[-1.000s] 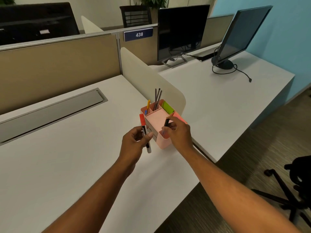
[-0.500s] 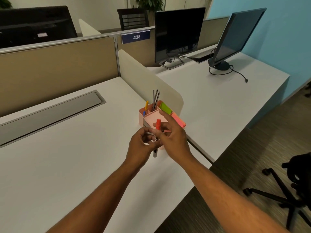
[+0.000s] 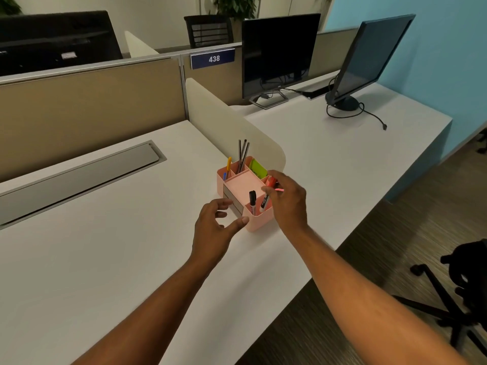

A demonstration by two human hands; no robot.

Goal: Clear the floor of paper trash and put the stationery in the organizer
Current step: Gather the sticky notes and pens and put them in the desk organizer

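Note:
A pink desk organizer stands on the white desk near its right edge. A black-capped marker leans in its front compartment. My right hand pinches a red-capped marker, its lower end inside that same compartment. Back compartments hold a yellow pen, dark pencils and green sticky notes. My left hand hovers just left of the organizer's front corner, fingers loosely spread, holding nothing.
A cream divider rises behind the organizer. Beyond it, two monitors stand on the neighbouring desk with a loose cable. A grey cable tray lid lies at left. A black chair base sits on the floor at right.
The red-capped marker passed from my left hand to my right, which moved it over the organizer's front compartment. The black marker now stands there. My left hand let go and opened.

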